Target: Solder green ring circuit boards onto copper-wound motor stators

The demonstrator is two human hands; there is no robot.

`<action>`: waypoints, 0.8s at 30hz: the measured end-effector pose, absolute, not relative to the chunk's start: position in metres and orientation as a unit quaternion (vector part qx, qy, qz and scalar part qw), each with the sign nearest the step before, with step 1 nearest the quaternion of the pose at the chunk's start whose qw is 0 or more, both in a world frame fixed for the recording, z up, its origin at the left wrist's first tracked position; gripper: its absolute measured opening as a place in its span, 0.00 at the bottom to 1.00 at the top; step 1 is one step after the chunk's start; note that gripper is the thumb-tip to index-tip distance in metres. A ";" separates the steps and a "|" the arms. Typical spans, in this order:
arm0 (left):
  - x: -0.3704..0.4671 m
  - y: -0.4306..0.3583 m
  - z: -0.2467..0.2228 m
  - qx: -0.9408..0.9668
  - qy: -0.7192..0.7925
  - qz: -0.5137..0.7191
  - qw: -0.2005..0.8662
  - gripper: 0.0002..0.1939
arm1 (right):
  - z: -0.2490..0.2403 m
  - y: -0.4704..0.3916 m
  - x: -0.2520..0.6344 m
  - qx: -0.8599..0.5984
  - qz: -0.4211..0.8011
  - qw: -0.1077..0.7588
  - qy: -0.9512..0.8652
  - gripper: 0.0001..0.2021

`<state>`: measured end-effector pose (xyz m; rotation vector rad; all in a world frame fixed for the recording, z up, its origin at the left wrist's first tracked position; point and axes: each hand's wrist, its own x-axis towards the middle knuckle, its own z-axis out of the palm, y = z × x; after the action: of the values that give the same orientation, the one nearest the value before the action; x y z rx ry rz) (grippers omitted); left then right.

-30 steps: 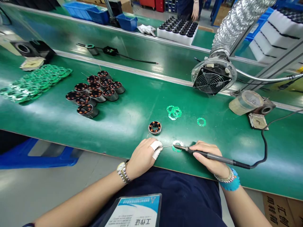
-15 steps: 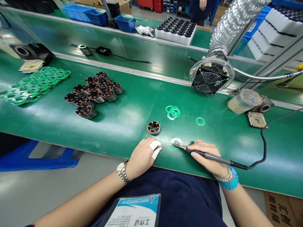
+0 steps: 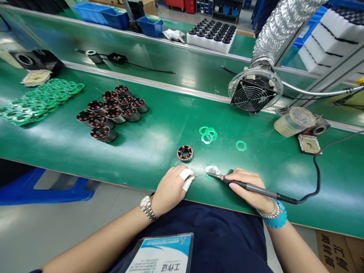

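My left hand (image 3: 172, 184), with white covers on two fingertips, pinches a thin wire (image 3: 200, 174) that reaches the ring-shaped board (image 3: 212, 169) on the green bench. In my right hand (image 3: 251, 187) is a soldering iron (image 3: 247, 186); its tip meets the wire's end at the ring's left side. Just beyond my left hand stands a single copper-wound stator (image 3: 184, 153). Several green ring boards (image 3: 207, 135) overlap farther back, and one more ring board (image 3: 241, 145) lies to their right.
Several wound stators (image 3: 113, 113) stand at the left, beside a pile of green boards (image 3: 42, 100). A fan on a duct (image 3: 254, 96) hangs at the back right. Near it are a cloudy jar (image 3: 294, 121) and an iron stand with a sponge (image 3: 309, 144). The iron's cord runs right.
Both hands, the wire and the iron hold nearly the same positions. A person's hand at the top of the view is gone from sight.
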<state>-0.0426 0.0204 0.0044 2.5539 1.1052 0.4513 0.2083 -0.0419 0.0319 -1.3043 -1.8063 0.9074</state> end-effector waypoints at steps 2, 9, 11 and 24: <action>-0.042 0.020 0.004 0.893 0.387 0.160 0.164 0.06 | 0.033 -0.042 0.208 -0.506 0.353 0.362 -0.699 0.09; -0.053 0.020 0.041 0.886 0.357 0.233 0.180 0.05 | 0.030 -0.043 0.213 -0.522 0.325 0.453 -0.646 0.09; -0.052 0.038 0.061 0.897 0.346 0.237 0.142 0.05 | 0.026 -0.044 0.215 -0.550 0.291 0.493 -0.608 0.08; 0.109 0.227 0.040 0.938 0.319 0.050 0.128 0.09 | 0.006 -0.044 0.232 -0.643 0.186 0.592 -0.449 0.14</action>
<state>0.1087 0.2267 0.0400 2.7273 0.9292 0.1443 0.2325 -0.0441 0.0058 -1.4958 -1.0439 0.4338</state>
